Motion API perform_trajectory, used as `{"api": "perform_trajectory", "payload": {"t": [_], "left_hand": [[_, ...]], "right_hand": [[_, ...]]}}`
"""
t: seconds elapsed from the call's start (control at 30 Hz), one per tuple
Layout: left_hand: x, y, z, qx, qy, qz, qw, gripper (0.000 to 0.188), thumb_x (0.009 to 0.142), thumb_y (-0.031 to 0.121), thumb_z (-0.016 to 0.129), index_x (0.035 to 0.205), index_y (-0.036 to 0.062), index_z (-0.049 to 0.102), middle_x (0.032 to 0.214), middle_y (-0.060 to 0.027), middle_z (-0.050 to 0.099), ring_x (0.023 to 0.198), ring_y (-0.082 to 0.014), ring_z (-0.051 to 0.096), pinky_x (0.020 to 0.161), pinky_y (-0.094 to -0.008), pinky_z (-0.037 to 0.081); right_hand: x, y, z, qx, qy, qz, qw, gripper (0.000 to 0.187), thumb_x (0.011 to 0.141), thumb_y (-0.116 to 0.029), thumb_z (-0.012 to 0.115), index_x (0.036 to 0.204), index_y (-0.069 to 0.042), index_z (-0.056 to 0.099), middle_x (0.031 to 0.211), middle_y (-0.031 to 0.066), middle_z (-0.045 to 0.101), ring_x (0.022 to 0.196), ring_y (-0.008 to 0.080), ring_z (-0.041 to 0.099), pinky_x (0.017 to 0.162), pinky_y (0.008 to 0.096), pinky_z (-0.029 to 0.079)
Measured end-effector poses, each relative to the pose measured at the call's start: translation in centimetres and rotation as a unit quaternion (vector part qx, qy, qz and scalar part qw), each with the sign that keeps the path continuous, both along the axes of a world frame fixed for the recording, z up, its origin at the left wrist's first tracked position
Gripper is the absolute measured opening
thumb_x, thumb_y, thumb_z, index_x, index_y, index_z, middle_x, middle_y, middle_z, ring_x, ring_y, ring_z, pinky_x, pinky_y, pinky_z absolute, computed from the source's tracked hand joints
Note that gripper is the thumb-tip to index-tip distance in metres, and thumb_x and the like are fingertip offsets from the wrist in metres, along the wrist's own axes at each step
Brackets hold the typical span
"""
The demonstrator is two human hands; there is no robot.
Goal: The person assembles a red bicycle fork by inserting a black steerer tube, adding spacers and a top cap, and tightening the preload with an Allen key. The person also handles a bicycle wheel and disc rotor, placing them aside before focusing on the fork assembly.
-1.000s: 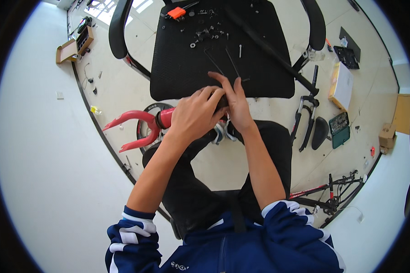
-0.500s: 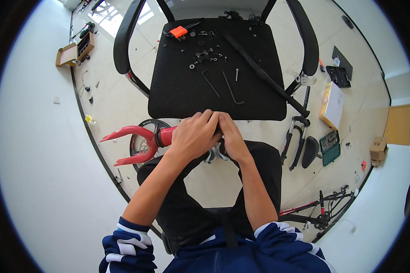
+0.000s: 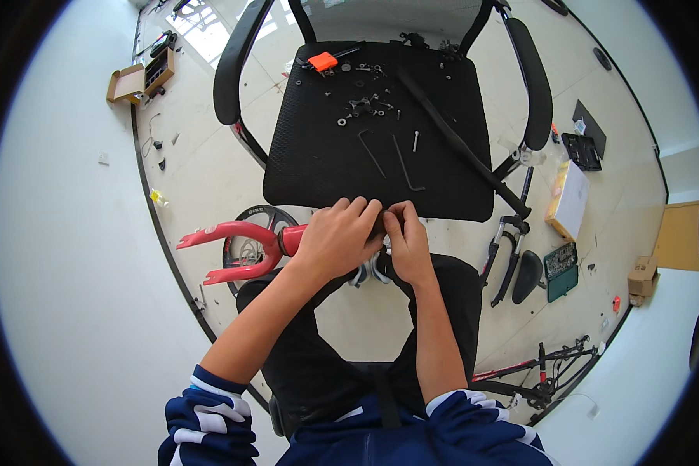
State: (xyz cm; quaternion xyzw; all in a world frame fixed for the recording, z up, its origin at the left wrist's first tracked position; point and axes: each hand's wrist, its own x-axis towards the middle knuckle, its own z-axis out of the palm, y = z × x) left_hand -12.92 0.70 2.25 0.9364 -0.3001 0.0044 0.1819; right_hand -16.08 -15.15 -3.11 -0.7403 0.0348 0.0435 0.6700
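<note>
A red bicycle fork (image 3: 269, 247) lies sideways in front of me above my knees, its two blades pointing left. My left hand (image 3: 339, 239) is wrapped over its tube, covering most of it. At the tube's right end my right hand (image 3: 408, 242) has thumb and fingers pressed together beside a dark end part (image 3: 379, 225); whatever is in that pinch is hidden. Just beyond my hands is the black seat (image 3: 318, 175) of an office chair. Two hex keys (image 3: 405, 165), a bolt (image 3: 415, 140) and several small metal parts (image 3: 361, 106) rest there.
A black bar (image 3: 443, 124) crosses the seat's right side, and an orange item (image 3: 322, 61) lies at its far left. Beyond the fork is a wheel (image 3: 245, 256). On the right floor lie a suspension fork (image 3: 506, 256), a saddle (image 3: 529, 268), a green case (image 3: 561, 283) and a bicycle frame (image 3: 544, 373).
My right hand has drawn slightly away from my left, baring a dark part at the tube's end. The view has shifted, so the chair appears lower and further right.
</note>
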Motion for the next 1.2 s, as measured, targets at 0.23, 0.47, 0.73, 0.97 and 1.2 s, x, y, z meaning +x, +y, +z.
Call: {"api": "perform_trajectory", "payload": {"t": [0.23, 0.47, 0.73, 0.97, 1.2], "left_hand": [[-0.3, 0.8, -0.6, 0.018, -0.029, -0.019, 0.999, 0.037, 0.08, 0.028, 0.074, 0.104, 0.0044, 0.059, 0.089, -0.0068, 0.058, 0.08, -0.0239, 0.063, 0.065, -0.036, 0.055], [0.1, -0.1, -0.9, 0.007, -0.053, -0.018, 0.998, 0.029, 0.081, 0.027, 0.072, 0.1, 0.008, 0.061, 0.085, -0.0049, 0.061, 0.078, -0.0209, 0.066, 0.061, -0.0336, 0.056], [0.3, -1.0, -0.7, 0.015, -0.027, -0.019, 0.999, 0.032, 0.08, 0.024, 0.074, 0.101, 0.0049, 0.061, 0.085, -0.0061, 0.061, 0.077, -0.0212, 0.065, 0.06, -0.0322, 0.055], [0.6, -0.8, -0.3, 0.002, 0.009, -0.037, 0.999, 0.035, 0.077, 0.025, 0.077, 0.101, 0.0041, 0.062, 0.087, -0.0077, 0.062, 0.077, -0.0225, 0.066, 0.061, -0.0329, 0.056], [0.9, -0.8, -0.1, 0.007, 0.013, -0.043, 0.999, 0.036, 0.077, 0.026, 0.076, 0.103, 0.0037, 0.063, 0.089, -0.0082, 0.063, 0.087, -0.023, 0.069, 0.063, -0.0321, 0.056]], "right_hand": [[1.4, -1.3, -0.7, 0.123, 0.079, 0.001, 0.989, 0.019, 0.098, -0.02, 0.053, 0.104, -0.002, 0.055, 0.089, 0.0, 0.053, 0.074, 0.0089, 0.044, 0.071, 0.0239, 0.04], [10.3, -4.1, -0.1, -0.233, -0.007, 0.156, 0.96, 0.019, 0.083, -0.002, 0.048, 0.101, 0.002, 0.05, 0.093, 0.0182, 0.054, 0.088, 0.0287, 0.055, 0.085, 0.037, 0.046], [16.2, -0.2, -2.4, -0.334, -0.117, 0.135, 0.925, 0.02, 0.087, -0.005, 0.061, 0.106, -0.001, 0.056, 0.102, 0.0165, 0.059, 0.1, 0.0351, 0.06, 0.09, 0.0415, 0.048], [20.2, -3.2, -2.2, -0.313, -0.187, -0.055, 0.929, 0.016, 0.084, -0.01, 0.071, 0.098, -0.002, 0.071, 0.087, 0.0091, 0.069, 0.074, 0.019, 0.062, 0.072, 0.0306, 0.051], [22.0, -2.0, -4.2, -0.416, -0.169, -0.067, 0.891, 0.023, 0.086, -0.019, 0.071, 0.105, -0.007, 0.075, 0.104, 0.0097, 0.066, 0.102, 0.0291, 0.061, 0.09, 0.039, 0.05]]}}
